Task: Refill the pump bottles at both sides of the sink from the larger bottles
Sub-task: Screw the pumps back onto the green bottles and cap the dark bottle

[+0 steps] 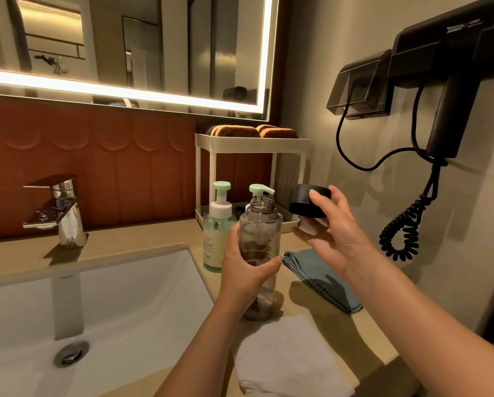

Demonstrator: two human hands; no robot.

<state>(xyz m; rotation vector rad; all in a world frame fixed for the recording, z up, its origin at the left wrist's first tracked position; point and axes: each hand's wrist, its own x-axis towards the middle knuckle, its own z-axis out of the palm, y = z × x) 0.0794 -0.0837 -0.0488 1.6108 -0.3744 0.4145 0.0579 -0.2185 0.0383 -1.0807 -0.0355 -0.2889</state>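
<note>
My left hand (247,266) grips a tall clear bottle (261,224) around its middle; it stands upright on the counter right of the sink, its threaded neck uncovered. My right hand (330,233) holds the bottle's black cap (306,202) off to the upper right of the neck, fingers curled round it. A green pump bottle (214,242) with a white collar stands just left of the clear bottle. A second green pump head (260,190) shows behind the clear bottle's neck; its body is hidden.
The white sink (96,305) and chrome tap (65,213) lie to the left. A white two-tier rack (254,144) stands behind the bottles. A blue cloth (323,279) and white towel (285,359) lie on the counter. A black hair dryer (452,104) with coiled cord hangs on the right wall.
</note>
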